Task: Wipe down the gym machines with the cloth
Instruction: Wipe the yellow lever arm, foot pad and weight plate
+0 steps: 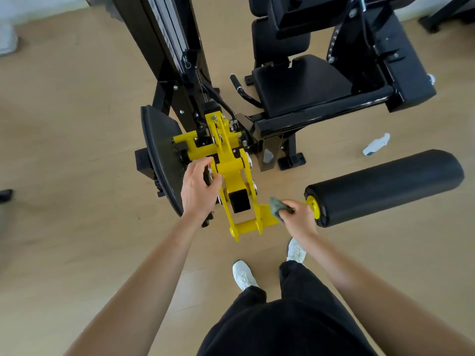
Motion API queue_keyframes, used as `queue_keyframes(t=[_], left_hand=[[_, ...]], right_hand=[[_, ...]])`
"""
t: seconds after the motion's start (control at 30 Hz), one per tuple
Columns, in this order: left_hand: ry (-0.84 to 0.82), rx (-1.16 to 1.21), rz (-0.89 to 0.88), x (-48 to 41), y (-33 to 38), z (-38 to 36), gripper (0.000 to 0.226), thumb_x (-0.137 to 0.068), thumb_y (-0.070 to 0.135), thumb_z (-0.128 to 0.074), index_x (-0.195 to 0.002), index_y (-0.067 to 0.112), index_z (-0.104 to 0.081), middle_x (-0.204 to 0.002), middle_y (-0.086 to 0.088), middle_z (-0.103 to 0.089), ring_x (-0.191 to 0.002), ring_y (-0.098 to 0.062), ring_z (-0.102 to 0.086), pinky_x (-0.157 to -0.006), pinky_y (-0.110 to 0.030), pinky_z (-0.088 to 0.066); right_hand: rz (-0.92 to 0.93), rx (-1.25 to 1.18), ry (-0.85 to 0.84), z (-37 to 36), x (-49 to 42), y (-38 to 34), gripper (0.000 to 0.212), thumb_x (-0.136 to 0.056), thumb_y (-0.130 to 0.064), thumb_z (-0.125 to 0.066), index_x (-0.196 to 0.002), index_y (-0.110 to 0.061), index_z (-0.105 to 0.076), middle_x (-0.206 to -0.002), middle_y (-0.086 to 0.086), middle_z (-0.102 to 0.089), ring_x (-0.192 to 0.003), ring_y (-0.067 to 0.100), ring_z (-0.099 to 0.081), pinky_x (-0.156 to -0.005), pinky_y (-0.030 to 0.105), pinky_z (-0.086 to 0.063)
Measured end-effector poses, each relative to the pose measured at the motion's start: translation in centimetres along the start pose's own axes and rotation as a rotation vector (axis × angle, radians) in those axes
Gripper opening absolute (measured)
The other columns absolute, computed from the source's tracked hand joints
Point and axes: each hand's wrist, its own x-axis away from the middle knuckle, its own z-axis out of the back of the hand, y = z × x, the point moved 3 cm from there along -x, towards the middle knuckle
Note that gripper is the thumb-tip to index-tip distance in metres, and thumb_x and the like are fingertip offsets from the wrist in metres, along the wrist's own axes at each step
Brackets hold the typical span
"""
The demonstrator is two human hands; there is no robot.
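Observation:
A black gym machine with a yellow lever arm (232,173) stands in front of me. My left hand (199,190) grips the left side of the yellow arm by its pivot. My right hand (298,214) is shut on a grey-green cloth (276,205), which is pressed against the yellow bar between the arm's lower end and the black foam roller pad (385,187). The roller pad sticks out to the right.
The machine's black seat (298,83) and weight stack column (167,42) lie beyond the arm. A black curved plate (159,152) stands left of my left hand. A white spray bottle (375,145) lies on the wooden floor at right. My white shoes (243,274) are below.

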Motion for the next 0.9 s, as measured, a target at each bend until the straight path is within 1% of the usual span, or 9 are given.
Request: queue_keyframes(t=[0.07,0.17,0.3,0.37,0.43,0.53,0.6,0.8,0.9], left_hand=[[-0.045,-0.162,-0.127,-0.1,0.8,-0.2,0.060,-0.090,0.037,-0.072,-0.144,0.025,-0.049,-0.150,0.004,-0.046,-0.136,-0.019,-0.043,-0.105,-0.040,-0.047],[-0.200,-0.392,-0.252,0.0,1.3,-1.5,0.086,-0.081,0.054,-0.076,-0.153,0.028,-0.037,-0.162,0.001,-0.028,-0.149,-0.025,-0.022,-0.114,-0.049,-0.037],[-0.250,-0.507,-0.233,0.5,1.0,-2.7,0.116,-0.064,0.065,-0.085,-0.157,0.033,-0.023,-0.160,-0.002,-0.018,-0.151,-0.030,-0.012,-0.109,-0.056,-0.046],[-0.243,-0.552,-0.241,0.3,0.9,-2.9,0.124,-0.057,0.063,-0.090,-0.156,0.033,-0.021,-0.156,-0.003,-0.020,-0.149,-0.031,-0.014,-0.102,-0.056,-0.052],[-0.233,-0.566,-0.235,0.1,0.9,-2.9,0.127,-0.052,0.062,-0.093,-0.155,0.033,-0.024,-0.152,-0.003,-0.023,-0.147,-0.030,-0.016,-0.094,-0.054,-0.057],[-0.209,-0.564,-0.227,0.2,1.1,-3.0,0.126,-0.050,0.059,-0.095,-0.153,0.034,-0.027,-0.149,-0.001,-0.026,-0.145,-0.030,-0.021,-0.089,-0.053,-0.059],[-0.188,-0.562,-0.246,0.3,1.1,-3.0,0.124,-0.050,0.057,-0.096,-0.152,0.034,-0.029,-0.148,0.000,-0.027,-0.144,-0.031,-0.024,-0.087,-0.053,-0.058],[-0.148,-0.558,-0.256,0.5,1.2,-3.1,0.123,-0.050,0.054,-0.097,-0.152,0.034,-0.030,-0.150,-0.002,-0.027,-0.141,-0.030,-0.026,-0.084,-0.052,-0.056],[-0.145,-0.578,-0.251,0.7,0.9,-3.2,0.124,-0.054,0.058,-0.094,-0.155,0.036,-0.026,-0.156,-0.004,-0.022,-0.147,-0.031,-0.022,-0.088,-0.056,-0.055]], right_hand=[[-0.223,-0.196,0.022,-0.3,0.3,2.4,0.025,-0.087,-0.001,-0.055,-0.076,-0.014,-0.074,-0.068,0.009,-0.066,-0.066,0.020,-0.056,-0.055,0.026,-0.041],[-0.333,-0.483,0.032,-1.2,0.6,3.0,0.037,-0.088,0.002,-0.050,-0.066,-0.018,-0.072,-0.064,0.001,-0.067,-0.064,0.018,-0.061,-0.055,0.023,-0.049],[-0.276,-0.634,-0.028,-2.2,-0.9,0.5,0.024,-0.097,-0.012,-0.054,-0.096,-0.022,-0.076,-0.097,0.006,-0.075,-0.088,0.016,-0.069,-0.079,0.031,-0.053],[-0.182,-0.633,-0.078,-2.8,-1.7,-0.8,0.025,-0.100,-0.015,-0.052,-0.111,-0.018,-0.075,-0.107,0.008,-0.074,-0.099,0.019,-0.067,-0.087,0.034,-0.051],[-0.051,-0.567,-0.117,-3.5,-2.0,-2.0,0.025,-0.101,-0.015,-0.052,-0.113,-0.013,-0.074,-0.097,0.009,-0.073,-0.086,0.015,-0.063,-0.077,0.033,-0.048],[0.148,-0.351,-0.047,-4.8,-1.2,-2.1,0.026,-0.101,-0.012,-0.056,-0.122,-0.008,-0.071,-0.091,-0.004,-0.066,-0.073,-0.001,-0.054,-0.067,0.015,-0.040],[0.165,-0.296,0.025,-5.8,-0.2,-0.8,0.023,-0.101,-0.009,-0.057,-0.117,-0.006,-0.072,-0.095,-0.003,-0.070,-0.077,0.003,-0.060,-0.068,0.013,-0.043],[-0.115,-0.126,-0.085,-7.2,0.9,6.3,0.016,-0.096,-0.014,-0.063,-0.102,-0.013,-0.078,-0.085,0.007,-0.072,-0.077,0.021,-0.061,-0.064,0.028,-0.042],[-0.317,-0.308,-0.062,-6.1,1.1,9.3,0.018,-0.094,-0.010,-0.061,-0.084,-0.018,-0.074,-0.070,0.001,-0.062,-0.078,0.023,-0.062,-0.059,0.021,-0.044]])
